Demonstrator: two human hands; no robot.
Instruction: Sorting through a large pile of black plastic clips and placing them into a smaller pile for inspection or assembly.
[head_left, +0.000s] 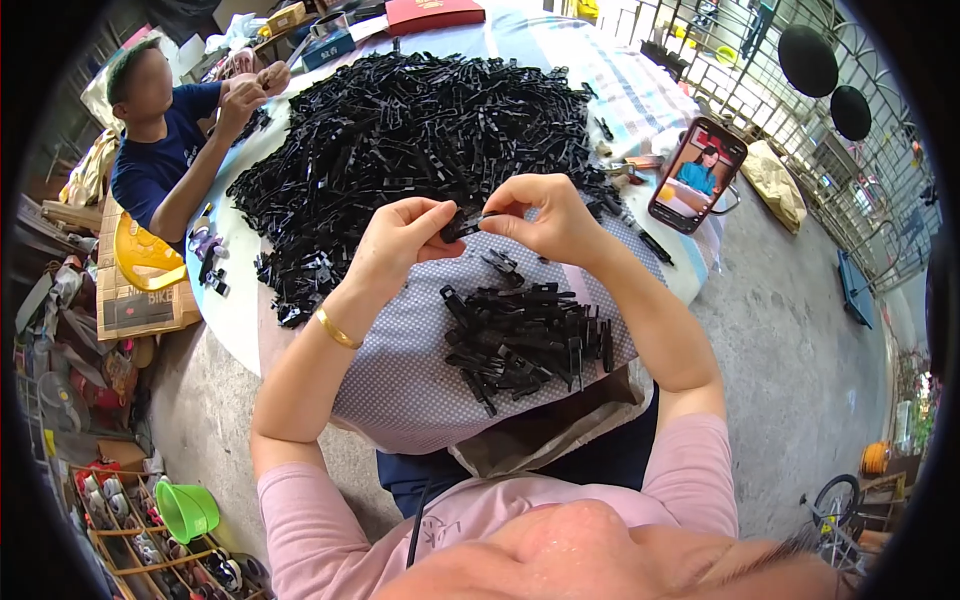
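Over the table's near half, my left hand (pixel 405 235) pinches a small black plastic clip-like part (pixel 460 229) between thumb and fingers. My right hand (pixel 545 218) is closed at the part's other end, thumb against curled forefinger; whether it grips a second small piece is too small to tell. Just beyond both hands rises a large heap of black plastic parts (pixel 400 130). A smaller pile of similar black parts (pixel 525 340) lies on the dotted cloth (pixel 400 375) close to my body, below my hands.
A phone (pixel 697 175) showing a video stands upright at the table's right. At the far left a co-worker (pixel 165 150) holds both hands near the heap. A red box (pixel 433 15) sits at the far edge. Shelves of shoes (pixel 130 525) and a green bucket (pixel 187 511) are lower left.
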